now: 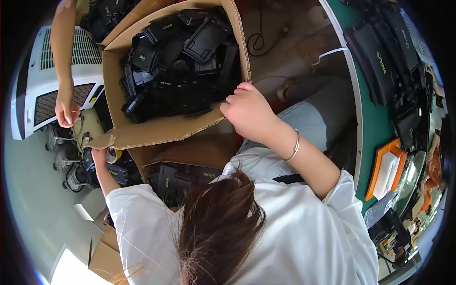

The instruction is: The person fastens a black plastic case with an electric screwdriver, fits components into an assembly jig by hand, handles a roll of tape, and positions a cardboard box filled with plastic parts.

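Note:
A large open cardboard box (175, 135) holds many black plastic cases (164, 95), some with green lettering. My right hand (249, 113) is closed around the box's near right corner, with the fingers curled over its edge. My left hand (99, 155) is at the near left corner, mostly hidden beneath the cardboard, so its fingers do not show.
Another person's bare arm (62, 52) reaches down at the upper left, beside a white machine (37, 93). More black cases (178, 180) lie in a box below the large one. On the right, a green table (368, 128) bears black cases and an orange tray (369, 187).

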A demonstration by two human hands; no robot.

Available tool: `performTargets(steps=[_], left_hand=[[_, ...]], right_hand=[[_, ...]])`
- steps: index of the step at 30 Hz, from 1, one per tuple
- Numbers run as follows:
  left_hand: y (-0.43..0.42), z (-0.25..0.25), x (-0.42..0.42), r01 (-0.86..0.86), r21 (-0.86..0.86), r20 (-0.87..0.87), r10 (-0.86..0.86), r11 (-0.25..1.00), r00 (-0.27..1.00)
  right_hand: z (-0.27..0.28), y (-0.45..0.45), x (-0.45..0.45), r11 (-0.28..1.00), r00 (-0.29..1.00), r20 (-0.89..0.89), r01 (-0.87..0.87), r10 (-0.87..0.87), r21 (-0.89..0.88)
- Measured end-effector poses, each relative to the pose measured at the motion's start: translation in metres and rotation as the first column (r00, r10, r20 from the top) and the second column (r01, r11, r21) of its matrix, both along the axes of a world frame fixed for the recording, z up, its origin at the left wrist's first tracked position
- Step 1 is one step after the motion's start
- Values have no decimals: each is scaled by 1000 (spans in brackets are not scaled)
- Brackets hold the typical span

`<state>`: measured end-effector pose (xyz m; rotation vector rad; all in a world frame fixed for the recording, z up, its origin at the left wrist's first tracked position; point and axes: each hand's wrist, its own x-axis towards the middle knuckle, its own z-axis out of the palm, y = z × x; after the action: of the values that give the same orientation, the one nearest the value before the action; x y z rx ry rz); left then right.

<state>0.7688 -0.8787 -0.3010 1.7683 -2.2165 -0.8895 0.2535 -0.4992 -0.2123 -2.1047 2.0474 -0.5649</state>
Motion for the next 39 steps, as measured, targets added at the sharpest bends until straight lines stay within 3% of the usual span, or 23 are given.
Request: performTargets(steps=[3,6,7,8,9,10,13,16,17,23,26,31,32,35,39], left_hand=[[-29,-4,6,395,-194,386,-300,898,872],[-62,-46,72,43,-169,493,46,985,869],[-47,-36,66,80,-301,705,166,950,689],[-46,-32,71,-87,-363,707,336,928,622],[-52,-35,76,-609,-290,214,671,738,710],[-51,-31,71,-902,75,-254,883,425,395],[-56,-7,58,-840,-52,-301,794,540,528],[-68,-12,51,-833,-19,-379,767,553,518],[-66,-15,49,-826,-116,-299,774,551,558],[-66,-35,99,-789,92,-222,785,607,578],[-54,-39,104,-822,283,-498,808,495,315],[-23,-17,100,-752,340,-313,822,565,476],[-17,-20,103,-693,382,-354,790,611,501],[18,5,68,-515,592,-190,728,620,659],[75,25,0,-201,693,-261,502,692,825]], right_hand=[[3,-3,15,992,995,-68,81,-74,96],[2,0,11,995,996,-39,83,-81,58],[2,1,10,996,997,-36,77,-75,53],[1,2,10,996,997,-34,71,-69,48],[1,2,9,997,998,-32,62,-61,44],[1,3,8,997,998,-24,66,-64,48],[2,2,8,997,998,0,61,-61,52],[0,3,7,996,997,-1,73,-73,43],[-1,3,8,996,997,0,79,-79,37],[-3,7,4,999,998,13,53,-53,11],[-5,11,0,1000,1000,6,14,-14,-14],[-2,12,-19,1000,1000,4,-22,23,-13],[-1,13,-25,1000,1000,3,-19,19,-6],[6,19,-50,999,1000,-2,-5,5,41],[13,37,-109,992,998,49,21,-28,123]])
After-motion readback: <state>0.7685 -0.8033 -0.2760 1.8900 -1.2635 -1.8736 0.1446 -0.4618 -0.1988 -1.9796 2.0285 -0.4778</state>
